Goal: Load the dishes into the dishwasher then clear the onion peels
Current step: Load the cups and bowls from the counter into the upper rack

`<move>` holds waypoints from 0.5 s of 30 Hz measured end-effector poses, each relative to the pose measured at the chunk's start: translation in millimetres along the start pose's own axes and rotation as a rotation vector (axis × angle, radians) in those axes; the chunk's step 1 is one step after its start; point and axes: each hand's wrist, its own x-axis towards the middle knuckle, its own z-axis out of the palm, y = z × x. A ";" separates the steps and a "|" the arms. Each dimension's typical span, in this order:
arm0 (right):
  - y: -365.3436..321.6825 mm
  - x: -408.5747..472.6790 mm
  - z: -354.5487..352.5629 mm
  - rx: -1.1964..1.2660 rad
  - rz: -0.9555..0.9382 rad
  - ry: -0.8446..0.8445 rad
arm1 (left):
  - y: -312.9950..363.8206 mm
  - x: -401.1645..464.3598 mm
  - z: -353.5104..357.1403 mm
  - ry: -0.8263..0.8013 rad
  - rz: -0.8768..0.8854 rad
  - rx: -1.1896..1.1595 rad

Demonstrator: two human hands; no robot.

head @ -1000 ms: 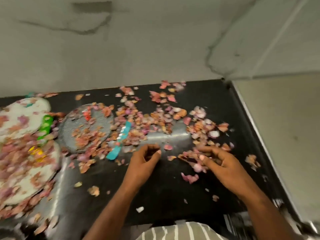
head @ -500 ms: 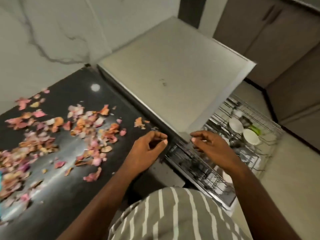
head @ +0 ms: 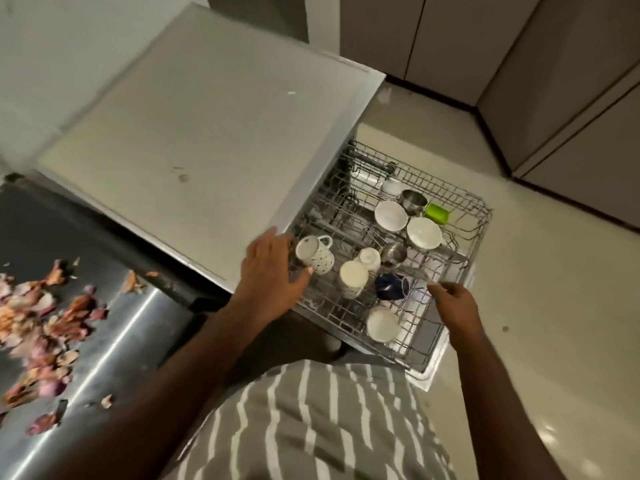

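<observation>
Dishes sit in the pulled-out dishwasher rack (head: 460,271), stiff wire you push by its front rim. Your left hand (head: 273,275) hovers with fingers spread beside the dotted mug (head: 317,254), hard, breakable, best taken by its handle. Your right hand (head: 453,303), loosely curled, holds nothing at the rack's near edge. Onion peels (head: 45,323), light and flaky, litter the counter's (head: 114,341) left side: gather them in handfuls.

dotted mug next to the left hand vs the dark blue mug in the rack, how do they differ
The dotted mug is white with small dark dots; the blue mug is solid dark blue. The dotted mug lies near the rack's counter-side edge by the left hand; the blue mug sits further in, nearer the right hand. The dotted mug's handle shows clearly; the blue mug's is hard to make out. Both lie tipped over in the same rack, and neither is gripped.
</observation>
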 end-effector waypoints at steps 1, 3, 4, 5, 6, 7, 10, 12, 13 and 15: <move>5.5 11.1 -4.8 0.013 0.053 0.014 | 4.8 9.8 -0.1 -0.019 -0.053 0.075; 17.9 30.9 -9.6 0.007 0.155 0.051 | 10.0 29.3 0.1 -0.086 -0.139 0.204; 23.9 38.4 -9.9 -0.009 0.206 0.070 | 10.0 37.3 -0.1 -0.120 -0.159 0.276; 29.4 45.6 -10.5 -0.019 0.252 0.078 | 10.7 44.0 1.2 -0.152 -0.171 0.348; 33.2 51.6 -10.7 -0.002 0.288 0.077 | 11.5 49.6 2.8 -0.176 -0.184 0.412; 36.5 57.6 -9.4 0.026 0.322 0.060 | 11.7 54.3 4.2 -0.192 -0.198 0.466; 45.5 71.0 -1.1 0.003 0.355 0.005 | 8.4 62.5 6.8 -0.220 -0.207 0.584; 43.8 75.9 5.8 -0.088 0.346 0.021 | 4.9 64.8 7.6 -0.243 -0.187 0.669; 42.6 76.7 9.8 -0.109 0.360 0.035 | 2.7 65.4 7.6 -0.254 -0.171 0.717; 39.3 77.5 16.1 -0.123 0.388 0.060 | -1.5 65.5 6.8 -0.272 -0.133 0.789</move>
